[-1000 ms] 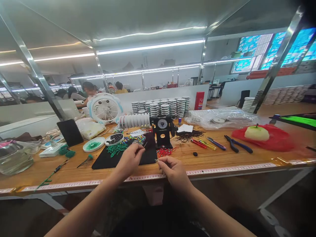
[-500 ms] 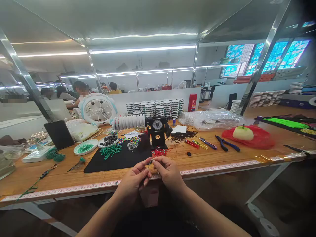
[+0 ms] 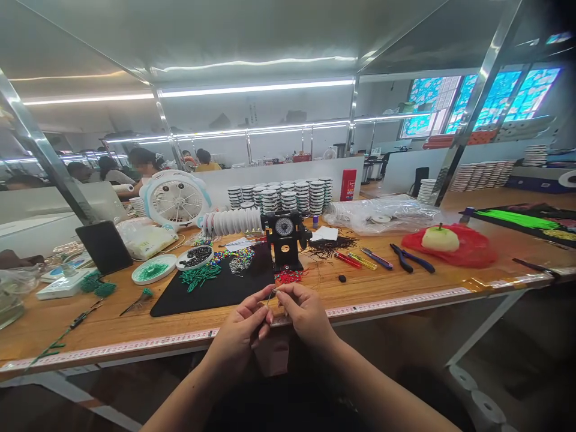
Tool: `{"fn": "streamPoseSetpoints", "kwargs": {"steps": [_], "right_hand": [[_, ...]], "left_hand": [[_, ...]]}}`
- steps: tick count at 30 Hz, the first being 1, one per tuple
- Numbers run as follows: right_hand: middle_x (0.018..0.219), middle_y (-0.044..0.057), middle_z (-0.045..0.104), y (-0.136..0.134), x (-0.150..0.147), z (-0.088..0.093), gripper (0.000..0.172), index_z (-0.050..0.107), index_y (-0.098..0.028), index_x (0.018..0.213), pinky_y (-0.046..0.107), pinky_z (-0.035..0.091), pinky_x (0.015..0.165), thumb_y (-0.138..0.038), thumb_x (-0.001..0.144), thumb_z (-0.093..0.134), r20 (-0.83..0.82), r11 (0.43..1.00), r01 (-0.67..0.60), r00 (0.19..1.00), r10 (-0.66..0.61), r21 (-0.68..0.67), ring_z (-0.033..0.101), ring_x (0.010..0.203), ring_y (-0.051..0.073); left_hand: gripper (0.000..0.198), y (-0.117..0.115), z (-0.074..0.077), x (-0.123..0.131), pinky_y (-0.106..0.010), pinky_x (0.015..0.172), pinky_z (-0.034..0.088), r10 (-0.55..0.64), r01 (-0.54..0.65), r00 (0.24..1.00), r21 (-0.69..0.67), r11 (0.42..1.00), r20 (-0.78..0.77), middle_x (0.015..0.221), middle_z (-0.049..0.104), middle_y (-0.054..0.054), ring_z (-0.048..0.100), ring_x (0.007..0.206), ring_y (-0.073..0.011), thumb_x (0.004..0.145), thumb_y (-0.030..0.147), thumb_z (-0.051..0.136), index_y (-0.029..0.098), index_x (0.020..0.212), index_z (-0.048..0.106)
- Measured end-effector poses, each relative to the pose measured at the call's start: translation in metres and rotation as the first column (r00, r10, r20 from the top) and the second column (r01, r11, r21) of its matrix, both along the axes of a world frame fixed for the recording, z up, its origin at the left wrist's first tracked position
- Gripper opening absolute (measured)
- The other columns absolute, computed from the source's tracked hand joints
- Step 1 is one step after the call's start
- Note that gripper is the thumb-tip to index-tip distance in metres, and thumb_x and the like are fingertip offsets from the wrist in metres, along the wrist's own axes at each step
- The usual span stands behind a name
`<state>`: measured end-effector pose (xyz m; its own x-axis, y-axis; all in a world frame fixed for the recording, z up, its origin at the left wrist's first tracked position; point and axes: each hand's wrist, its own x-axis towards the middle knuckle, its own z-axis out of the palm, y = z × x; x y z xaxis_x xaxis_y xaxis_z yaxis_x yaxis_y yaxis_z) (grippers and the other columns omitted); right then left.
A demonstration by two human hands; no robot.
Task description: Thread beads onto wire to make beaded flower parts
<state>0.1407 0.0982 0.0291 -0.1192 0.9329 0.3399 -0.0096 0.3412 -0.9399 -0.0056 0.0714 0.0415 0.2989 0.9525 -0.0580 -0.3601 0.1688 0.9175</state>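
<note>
Along the front edge of the desk (image 3: 96,321), you're pinching a thin metal needle (image 3: 271,294) in the clenched fingers (image 3: 283,290) of your left hand (image 3: 238,336) and right hand (image 3: 308,313), just past the black mat (image 3: 202,297).

A white fan (image 3: 175,200) stands on the bench (image 3: 112,318) beside a black tablet (image 3: 104,247). Stacked white spools (image 3: 279,198) rise behind, near a red box (image 3: 348,185). Farther right lie blue-handled pliers (image 3: 411,259) and a pale fruit (image 3: 440,239) on a red bag (image 3: 472,255). A co-worker (image 3: 144,162) sits beyond.
</note>
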Motion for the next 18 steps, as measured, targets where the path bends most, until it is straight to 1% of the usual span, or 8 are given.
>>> {"fn": "streamPoseSetpoints", "kwargs": {"steps": [6,10,13,15,18], "right_hand": [[0.073,0.003,0.06,0.0005,-0.0001,0.0019,0.019,0.063,-0.014,0.082,0.024,0.041,0.065,-0.029,0.083,0.051,0.032,1.0,0.004,0.999,-0.005,0.027,0.053,0.07,0.014],[0.073,0.002,0.061,-0.0003,0.0002,0.0009,0.019,0.063,-0.015,0.083,0.024,0.041,0.064,-0.029,0.083,0.05,0.056,0.999,0.01,0.998,-0.012,0.035,0.053,0.069,0.013],[0.073,0.002,0.06,-0.0021,0.0003,0.0007,0.017,0.063,-0.016,0.081,0.024,0.04,0.065,-0.026,0.083,0.05,0.11,0.997,0.014,0.994,-0.023,0.081,0.053,0.07,0.013],[0.073,0.002,0.06,-0.0044,0.0004,0.0022,0.016,0.063,-0.016,0.077,0.024,0.04,0.066,-0.024,0.083,0.05,0.171,0.993,-0.008,0.985,-0.012,0.117,0.053,0.07,0.013],[0.073,0.002,0.061,-0.0086,0.0014,0.0068,0.019,0.063,-0.017,0.073,0.025,0.041,0.071,-0.021,0.084,0.049,0.222,0.988,-0.08,0.974,0.048,0.136,0.055,0.073,0.014]], "left_hand": [[0.047,0.0004,-0.0006,-0.0013,-0.015,0.04,0.017,0.001,-0.001,1.0,0.002,1.0,-0.005,0.067,0.051,0.0,0.036,0.045,-0.0031,0.08,0.026,0.06,0.02,0.124,0.047],[0.047,0.0019,-0.0011,-0.0008,-0.014,0.039,0.018,0.012,-0.012,1.0,-0.018,1.0,0.007,0.065,0.05,0.0,0.035,0.045,-0.0031,0.079,0.026,0.062,0.018,0.123,0.049],[0.045,0.002,-0.0021,-0.0003,-0.014,0.039,0.022,0.024,-0.024,0.999,-0.016,1.0,0.035,0.066,0.051,0.0,0.036,0.046,-0.0037,0.079,0.025,0.062,0.017,0.121,0.05],[0.044,0.0018,-0.0026,0.0003,-0.014,0.04,0.024,0.033,-0.033,0.997,0.009,0.999,0.071,0.066,0.051,0.0,0.038,0.046,-0.0042,0.078,0.025,0.062,0.017,0.12,0.051],[0.04,0.0017,-0.0027,0.0015,-0.014,0.044,0.03,0.041,-0.043,0.993,0.012,0.999,0.115,0.065,0.052,0.0,0.04,0.048,-0.0045,0.076,0.024,0.065,0.015,0.113,0.055]]}}
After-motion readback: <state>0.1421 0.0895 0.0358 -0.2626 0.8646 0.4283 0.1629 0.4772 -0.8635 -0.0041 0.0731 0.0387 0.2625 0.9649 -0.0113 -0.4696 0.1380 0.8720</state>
